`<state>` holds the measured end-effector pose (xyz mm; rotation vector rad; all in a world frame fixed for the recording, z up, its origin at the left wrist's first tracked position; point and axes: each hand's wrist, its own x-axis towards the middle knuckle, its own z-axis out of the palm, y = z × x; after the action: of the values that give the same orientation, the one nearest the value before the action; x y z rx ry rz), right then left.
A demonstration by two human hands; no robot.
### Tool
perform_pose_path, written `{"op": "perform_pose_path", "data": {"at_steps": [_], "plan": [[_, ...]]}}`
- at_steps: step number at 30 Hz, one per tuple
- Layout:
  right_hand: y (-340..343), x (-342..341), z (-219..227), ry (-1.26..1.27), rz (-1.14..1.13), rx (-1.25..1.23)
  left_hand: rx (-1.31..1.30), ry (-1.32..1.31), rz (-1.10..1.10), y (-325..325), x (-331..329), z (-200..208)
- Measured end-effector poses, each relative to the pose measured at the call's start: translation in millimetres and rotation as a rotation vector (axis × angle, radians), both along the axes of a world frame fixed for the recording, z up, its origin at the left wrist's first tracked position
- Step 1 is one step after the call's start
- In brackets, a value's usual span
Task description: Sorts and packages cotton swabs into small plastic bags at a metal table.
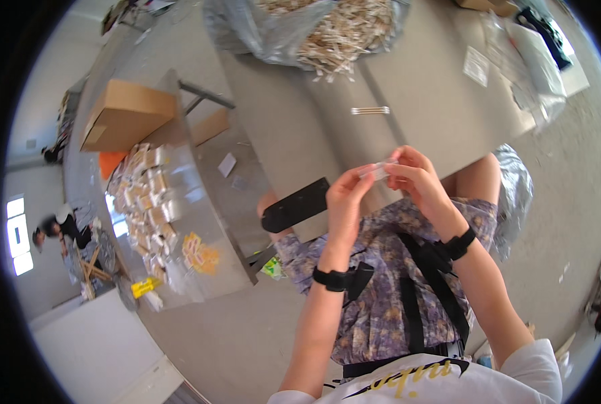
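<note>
Over the near edge of the grey table point(293, 128), my two hands meet at a small clear plastic bag point(379, 172). The fingers of my left hand point(345, 198) pinch one side of it, and those of my right hand point(416, 178) are closed on the other. Whether anything is inside the bag is too small to tell. A short row of cotton swabs point(370, 110) lies on the table just beyond my hands. Farther back, a big heap of cotton swabs point(344, 40) spills out of a grey plastic sack point(246, 30).
A black flat object point(295, 205) sits at the table's near left edge. On the left table, many small packets point(149, 202) lie beside a cardboard box point(132, 114) and yellow labels point(199, 254). Clear plastic bags point(539, 60) lie at the right, near a flat packet point(476, 66).
</note>
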<state>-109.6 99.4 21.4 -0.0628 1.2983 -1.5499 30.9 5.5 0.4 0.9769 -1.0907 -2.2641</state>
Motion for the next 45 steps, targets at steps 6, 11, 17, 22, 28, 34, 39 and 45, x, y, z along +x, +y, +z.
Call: {"op": "perform_pose_path", "data": {"at_steps": [6, 11, 17, 22, 28, 34, 39, 45], "plan": [[14.8, 1.6, 0.9, -0.108, -0.012, -0.039, 0.005, 0.010, 0.035, 14.5, -2.0, -2.6], [14.3, 9.4, -1.9, 0.009, 0.007, -0.097, 0.042, 0.104, 0.084, 15.8, -0.3, -5.7], [17.8, 10.3, -3.5, 0.244, 0.047, -0.141, -0.310, -0.043, 0.089, 17.3, -0.4, -1.3], [21.1, 6.0, 4.7, 0.505, 0.045, -0.073, -0.665, -0.057, 0.091, 7.9, -6.3, 12.9], [21.7, 6.6, -7.5, 0.517, -0.024, -0.134, -0.817, -0.120, -0.014, 1.5, -3.5, 11.9], [36.5, 16.5, -14.5, 0.583, -0.006, -0.076, -0.794, -0.099, 0.124, 20.7, 1.5, 4.3], [46.7, 31.4, 22.9, 0.572, 0.146, -0.043, -0.738, -0.163, -0.026, 19.3, 31.5, 41.3], [56.7, 73.1, 77.2, 0.534, 0.285, -0.068, -0.808, -0.052, -0.091, 37.8, 90.9, 88.5]]}}
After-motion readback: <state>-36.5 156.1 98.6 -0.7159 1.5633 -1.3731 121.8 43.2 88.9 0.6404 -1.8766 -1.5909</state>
